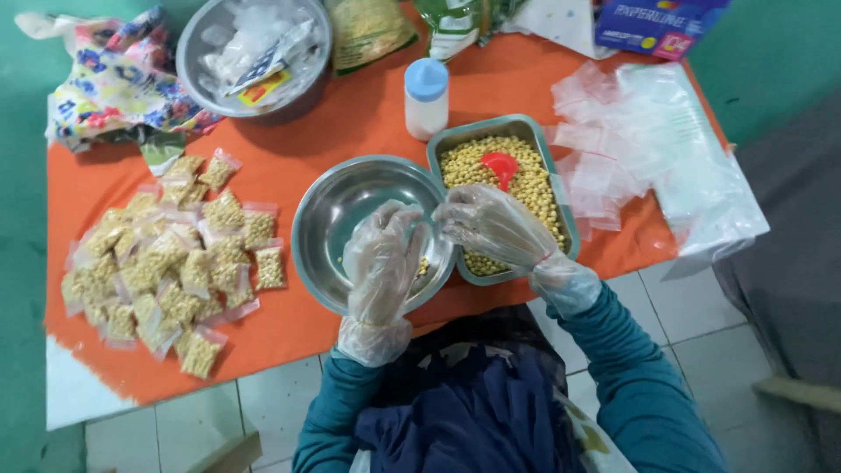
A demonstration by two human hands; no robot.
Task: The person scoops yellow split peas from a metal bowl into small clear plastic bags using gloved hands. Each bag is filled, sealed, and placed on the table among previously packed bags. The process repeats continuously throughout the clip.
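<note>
Soybeans (534, 188) filled the rectangular tray (561, 175) on the orange worktop (350, 123). Both gloved hands, left hand (381, 263) and right hand (491, 223), met over the steel bowl (337, 206), fingers pressed together; what they pinched, I cannot tell.

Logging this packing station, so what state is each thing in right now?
Round steel bowl: nearly empty, a few beans.
Rectangular metal tray: full of yellow beans, red scoop lying in them.
White bottle with blue cap: upright, capped.
Small clear bean packets: filled, piled.
Left hand, right hand: gloved, together over the bowl's rim.
</note>
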